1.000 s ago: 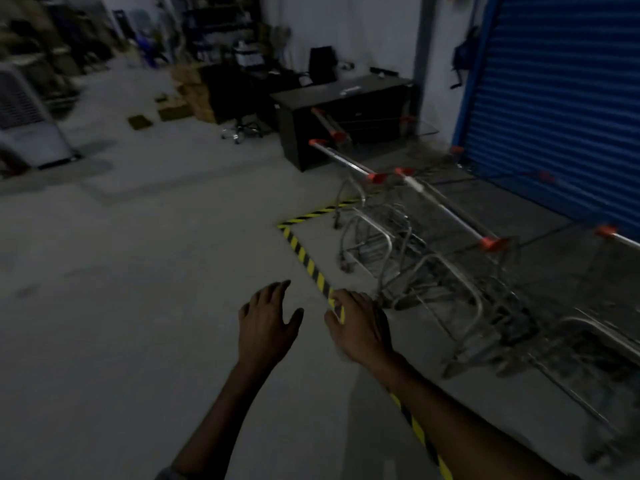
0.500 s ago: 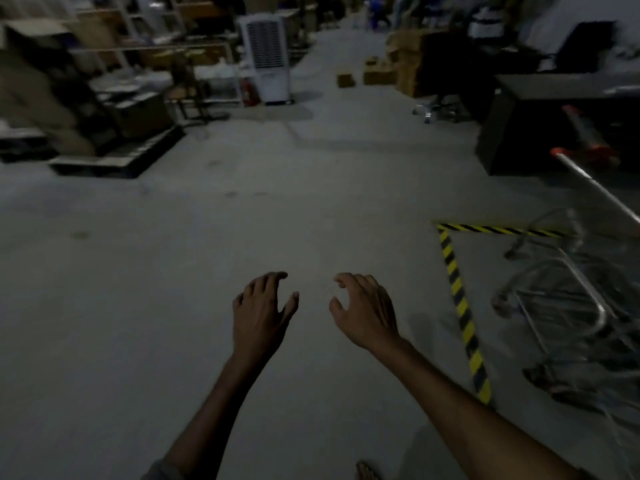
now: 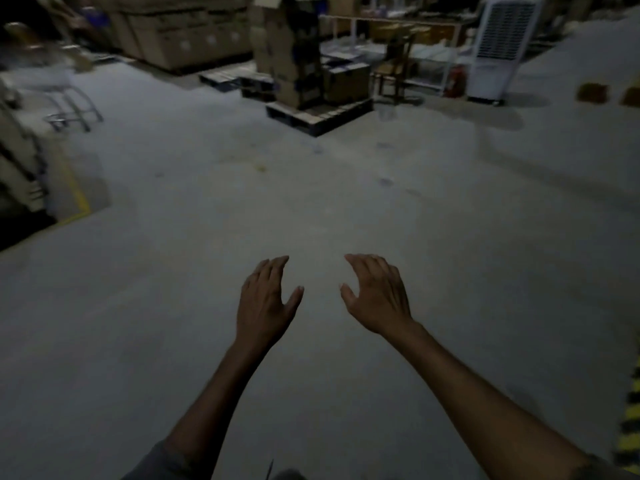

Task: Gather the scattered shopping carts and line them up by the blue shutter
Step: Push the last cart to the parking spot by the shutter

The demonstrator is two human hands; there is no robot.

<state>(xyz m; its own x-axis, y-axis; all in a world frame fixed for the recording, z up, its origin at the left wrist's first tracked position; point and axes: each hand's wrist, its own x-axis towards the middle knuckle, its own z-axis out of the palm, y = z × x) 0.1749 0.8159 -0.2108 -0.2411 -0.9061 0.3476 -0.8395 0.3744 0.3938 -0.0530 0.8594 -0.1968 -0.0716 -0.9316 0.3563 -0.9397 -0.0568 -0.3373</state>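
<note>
One grey concrete floor (image 3: 173,306) fills the view and runs under both outstretched arms. Far ahead of the left hand and off to its left, one long bank of brown cartons (image 3: 187,36) stands in the dark. Straight ahead of the two hands, well apart from them, one tall stack of cardboard boxes (image 3: 287,50) sits on one low pallet (image 3: 322,114). Far ahead and to the right of the right hand stands one white air cooler (image 3: 498,46).

One shopping cart (image 3: 65,95) is in sight. It is blurred, far ahead and well to the left of the left hand, near the frame's left edge, and only its metal frame and legs can be made out.

One wooden chair (image 3: 398,67) stands beyond the right hand, between the box stack and the cooler, with one red fire extinguisher (image 3: 454,79) just beside the cooler. Two small brown boxes (image 3: 592,92) lie on the floor right of the cooler. One strip of yellow-and-black tape (image 3: 631,427) shows low to the right of the right forearm, and one yellow floor line (image 3: 79,192) runs far left of the left hand.

The left hand (image 3: 266,299) and right hand (image 3: 377,296) hover side by side, apart, backs up. Both have loosely spread, slightly bent fingers, and both are empty.
</note>
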